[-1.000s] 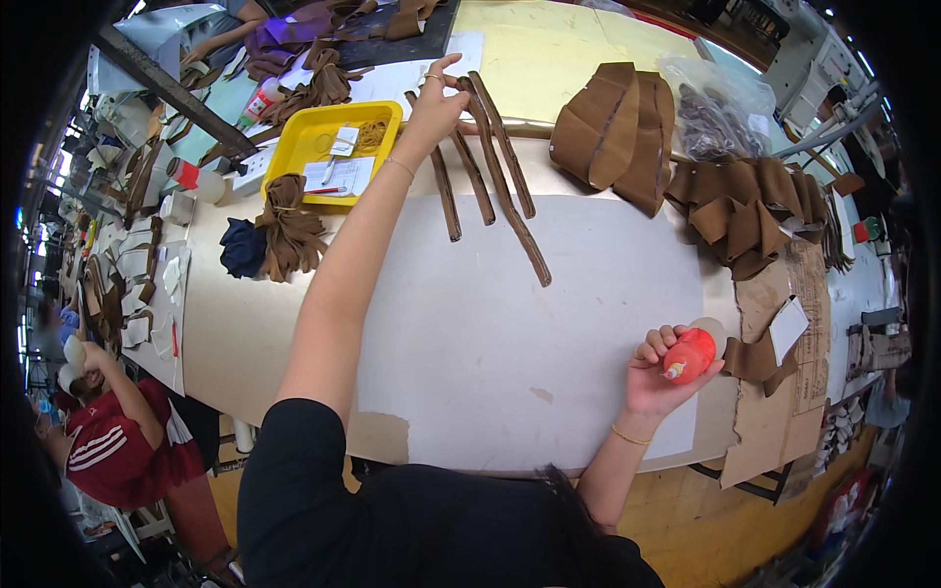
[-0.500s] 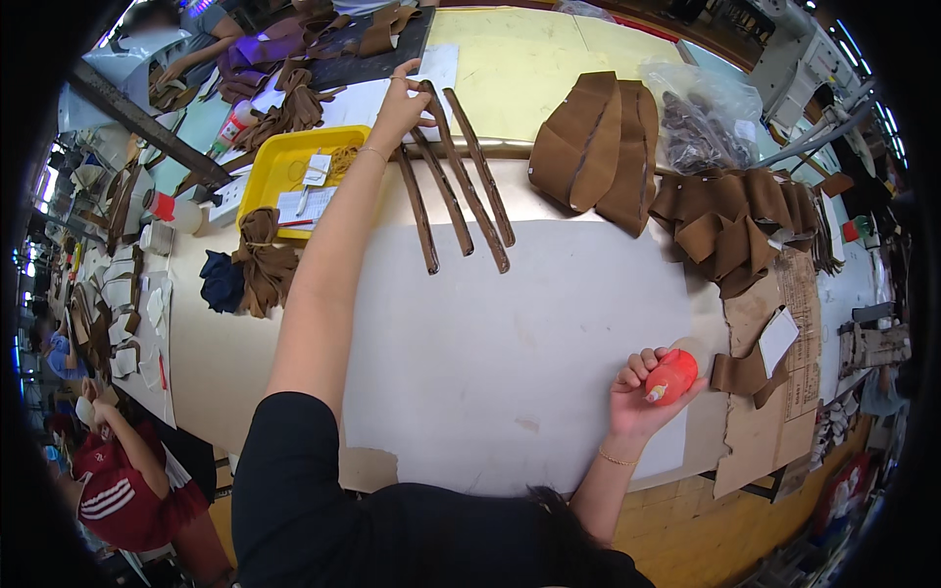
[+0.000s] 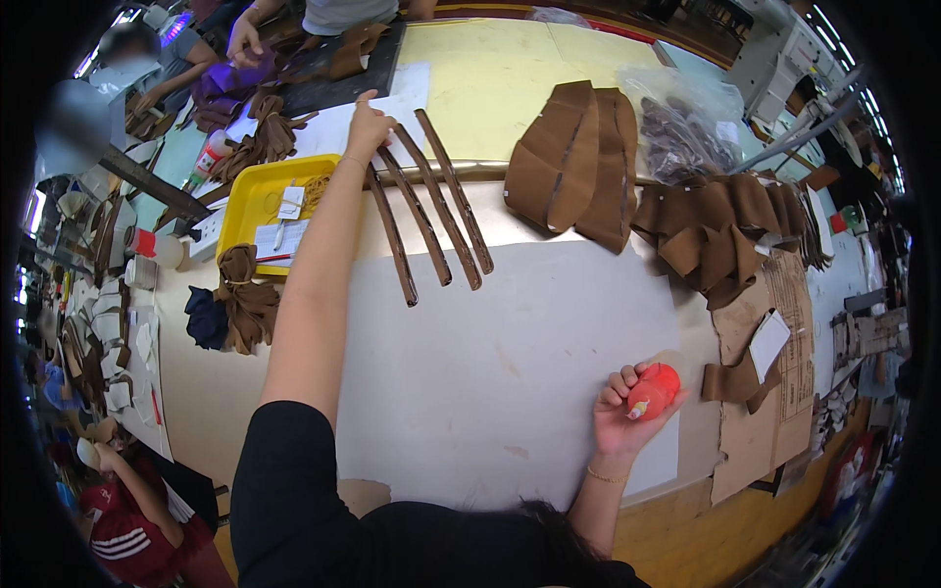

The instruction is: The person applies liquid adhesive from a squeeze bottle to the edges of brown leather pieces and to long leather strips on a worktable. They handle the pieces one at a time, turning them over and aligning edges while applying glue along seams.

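Observation:
Stretched across the table, my left hand (image 3: 368, 130) is at the far ends of several narrow dark-brown strips (image 3: 421, 211). One finger points away and its fingers look apart, with some touching or close to the strip ends; the hand partly hides them. The strips lie side by side, their near ends over a grey sheet (image 3: 510, 363). At the right, my right hand (image 3: 616, 421) is turned palm up, its fingers closed around a red squeeze bottle (image 3: 655, 390) with a small pale nozzle tilted toward me.
Beyond my left forearm stand a yellow tray (image 3: 235, 211) and a brown fabric bundle (image 3: 250, 304). Brown cut pieces (image 3: 569, 162), a clear plastic bag (image 3: 686, 132) and folded brown fabric (image 3: 720, 230) lie far right. Cardboard (image 3: 765, 392) sits beside the sheet; co-workers are at the far left.
The view has shifted. My left hand has drawn back slightly from the strips' far ends, and the strip it was touching now lies straighter. My right hand still grips the red squeeze bottle.

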Tool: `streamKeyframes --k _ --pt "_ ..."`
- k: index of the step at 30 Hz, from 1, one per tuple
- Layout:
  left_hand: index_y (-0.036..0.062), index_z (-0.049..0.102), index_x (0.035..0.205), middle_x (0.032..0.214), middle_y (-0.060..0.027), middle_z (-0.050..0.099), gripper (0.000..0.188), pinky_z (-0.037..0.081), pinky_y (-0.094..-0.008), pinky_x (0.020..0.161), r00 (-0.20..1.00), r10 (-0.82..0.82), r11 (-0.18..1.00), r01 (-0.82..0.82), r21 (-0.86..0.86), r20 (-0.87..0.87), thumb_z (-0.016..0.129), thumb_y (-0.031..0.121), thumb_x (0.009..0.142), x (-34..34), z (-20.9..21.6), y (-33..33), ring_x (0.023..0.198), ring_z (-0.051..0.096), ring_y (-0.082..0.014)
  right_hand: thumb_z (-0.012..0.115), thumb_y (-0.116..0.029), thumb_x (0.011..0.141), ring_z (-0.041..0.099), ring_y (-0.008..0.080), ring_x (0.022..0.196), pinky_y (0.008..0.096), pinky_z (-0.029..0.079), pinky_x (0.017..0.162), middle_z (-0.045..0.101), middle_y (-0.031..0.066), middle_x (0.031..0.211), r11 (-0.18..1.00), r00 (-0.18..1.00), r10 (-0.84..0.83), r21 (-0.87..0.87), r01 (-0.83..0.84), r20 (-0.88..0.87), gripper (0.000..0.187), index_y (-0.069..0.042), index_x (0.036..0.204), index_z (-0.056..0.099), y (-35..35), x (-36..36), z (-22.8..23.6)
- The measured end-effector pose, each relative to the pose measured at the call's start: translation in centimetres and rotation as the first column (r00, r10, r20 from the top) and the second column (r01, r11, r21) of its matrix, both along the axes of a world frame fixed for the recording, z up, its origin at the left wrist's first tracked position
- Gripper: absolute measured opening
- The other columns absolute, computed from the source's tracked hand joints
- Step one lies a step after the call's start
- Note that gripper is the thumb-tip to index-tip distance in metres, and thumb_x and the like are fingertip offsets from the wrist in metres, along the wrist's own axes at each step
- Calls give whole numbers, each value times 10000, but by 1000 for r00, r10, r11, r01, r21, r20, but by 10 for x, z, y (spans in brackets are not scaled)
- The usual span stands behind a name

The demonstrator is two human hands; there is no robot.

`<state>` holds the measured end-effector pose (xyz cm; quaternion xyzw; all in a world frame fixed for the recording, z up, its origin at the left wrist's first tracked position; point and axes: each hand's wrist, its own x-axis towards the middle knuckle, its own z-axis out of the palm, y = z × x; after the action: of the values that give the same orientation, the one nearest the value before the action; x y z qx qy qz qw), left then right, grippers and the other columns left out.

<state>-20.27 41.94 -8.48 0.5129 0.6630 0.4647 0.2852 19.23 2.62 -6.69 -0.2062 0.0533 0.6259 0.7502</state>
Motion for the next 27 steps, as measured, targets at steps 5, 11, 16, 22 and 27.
streamKeyframes --k 5,11,16,22,27 --pt "113 485 1236 1004 -105 512 541 500 -300 496 997 -16 990 26 139 -72 667 69 729 -4 15 -11 722 553 -175 548 -694 787 503 193 643 309 420 535 534 58 758 1000 999 5 -9 -6 -54 647 -66 942 548 -3 9 -3" --pt "6 577 882 734 -58 578 184 444 -223 442 958 -288 946 283 156 7 711 117 824 2 51 -81 542 540 -98 489 -708 812 520 209 679 325 437 565 541 73 776 993 986 -106 -32 111 128 663 -61 939 564 -4 12 9" --pt "-16 617 876 701 -41 591 143 461 -207 530 953 -303 949 303 90 -17 687 104 839 20 87 -196 599 576 -93 506 -678 827 544 223 720 331 461 605 567 81 825 941 893 -325 16 337 312 636 -63 987 542 -27 54 28" --pt "-27 620 905 665 -60 593 167 487 -228 544 963 -267 964 267 13 34 615 140 906 -14 71 -303 603 618 -130 521 -658 838 593 269 818 308 515 648 585 217 984 890 762 -442 122 440 474 723 26 1071 510 -29 225 41" --pt "15 531 752 625 -56 548 365 482 -240 522 938 -248 968 250 24 242 490 291 988 -24 47 -367 538 594 -142 566 -692 784 613 352 929 371 551 705 572 213 1039 942 762 -238 -47 332 603 803 31 1126 495 5 327 55"
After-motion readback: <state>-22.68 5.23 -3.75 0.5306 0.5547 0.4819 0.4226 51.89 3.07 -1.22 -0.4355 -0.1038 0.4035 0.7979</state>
